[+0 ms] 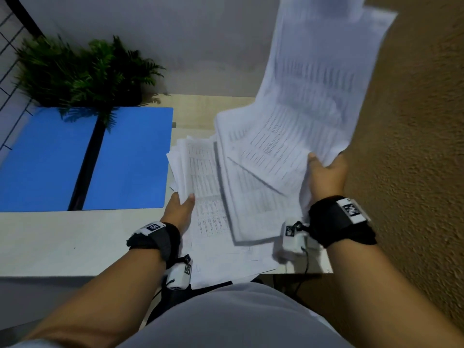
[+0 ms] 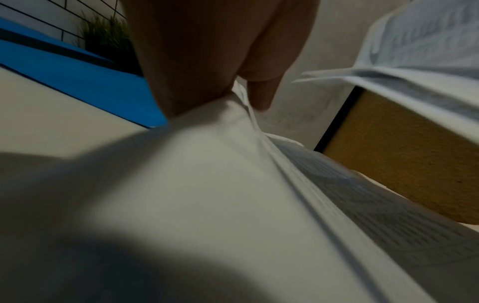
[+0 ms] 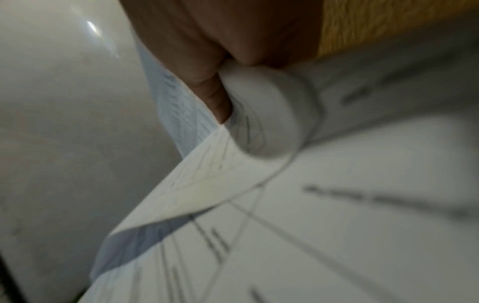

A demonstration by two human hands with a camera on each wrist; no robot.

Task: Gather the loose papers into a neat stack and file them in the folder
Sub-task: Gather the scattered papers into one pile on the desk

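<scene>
An open blue folder (image 1: 130, 159) lies flat on the table's left half. Several printed white papers (image 1: 208, 187) spread loosely to its right. My left hand (image 1: 182, 205) pinches the near left edge of a small bundle of these sheets (image 2: 233, 164), thumb on top. My right hand (image 1: 325, 175) grips a raised, fanned sheaf of papers (image 1: 308, 101) that tilts up toward the wall; in the right wrist view the sheets (image 3: 259, 123) curl round its fingers. More sheets (image 1: 226, 257) lie flat under both hands, overhanging the near table edge.
A green fern plant (image 1: 82, 71) stands at the back left, its fronds over the folder. A rough ochre wall (image 1: 414, 121) closes the right side. The pale table (image 1: 62, 242) shows bare at front left. A black wire rack (image 1: 10, 46) sits far left.
</scene>
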